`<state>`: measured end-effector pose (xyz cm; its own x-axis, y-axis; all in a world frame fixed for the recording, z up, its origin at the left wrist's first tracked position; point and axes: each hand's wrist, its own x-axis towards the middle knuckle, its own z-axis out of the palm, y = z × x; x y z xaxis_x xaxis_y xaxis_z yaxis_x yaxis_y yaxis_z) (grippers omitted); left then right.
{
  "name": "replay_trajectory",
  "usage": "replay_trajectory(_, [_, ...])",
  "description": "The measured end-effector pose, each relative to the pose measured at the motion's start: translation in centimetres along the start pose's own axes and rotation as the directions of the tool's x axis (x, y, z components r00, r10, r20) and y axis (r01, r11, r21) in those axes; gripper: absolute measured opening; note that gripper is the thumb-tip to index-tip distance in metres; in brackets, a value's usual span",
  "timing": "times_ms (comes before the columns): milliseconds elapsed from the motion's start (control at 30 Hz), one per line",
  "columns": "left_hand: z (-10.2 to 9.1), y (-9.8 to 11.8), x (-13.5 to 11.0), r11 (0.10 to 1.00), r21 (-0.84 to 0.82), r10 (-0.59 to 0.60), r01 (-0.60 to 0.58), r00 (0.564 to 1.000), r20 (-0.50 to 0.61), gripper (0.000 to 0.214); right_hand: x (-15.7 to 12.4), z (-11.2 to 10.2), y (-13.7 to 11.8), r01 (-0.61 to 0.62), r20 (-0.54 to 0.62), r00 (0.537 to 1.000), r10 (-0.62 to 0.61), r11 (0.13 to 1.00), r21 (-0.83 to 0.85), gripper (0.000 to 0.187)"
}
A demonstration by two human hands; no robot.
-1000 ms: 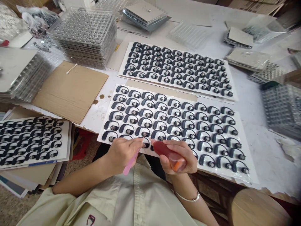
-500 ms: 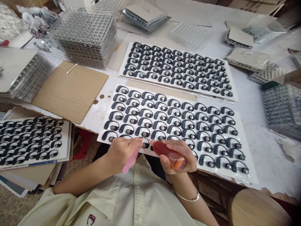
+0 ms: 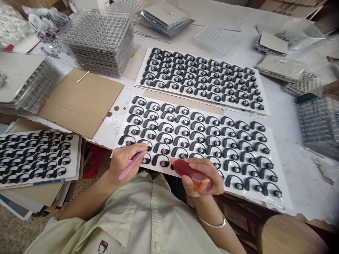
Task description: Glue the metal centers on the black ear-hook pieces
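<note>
The left hand is pinched closed on a pink stick, forearm angled in from the lower left, with the stick's fine tip touching a black ear-hook earpiece just beyond the fingertips. The right hand is curled closed around a red bottle, wrist carrying a silver bangle. A film-covered white card of earpieces lies directly past both sets of fingers.
</note>
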<state>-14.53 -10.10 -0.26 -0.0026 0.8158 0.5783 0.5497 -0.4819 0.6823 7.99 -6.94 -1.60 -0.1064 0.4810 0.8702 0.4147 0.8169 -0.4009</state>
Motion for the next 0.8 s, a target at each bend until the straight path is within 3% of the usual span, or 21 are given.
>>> replay_trajectory(267, [-0.24,-0.46,-0.49,0.999,0.002,-0.040,0.040,0.999,-0.019,0.017,-0.55,-0.14,0.26,0.009,-0.019,1.000,-0.009,1.000,0.017,0.038])
replay_trajectory(800, [-0.23,-0.53,-0.43,0.999,-0.011,-0.048,0.048,0.999,-0.023,0.013,-0.35,-0.01,0.32,0.027,0.019,0.999,-0.028,0.999,0.026,0.037])
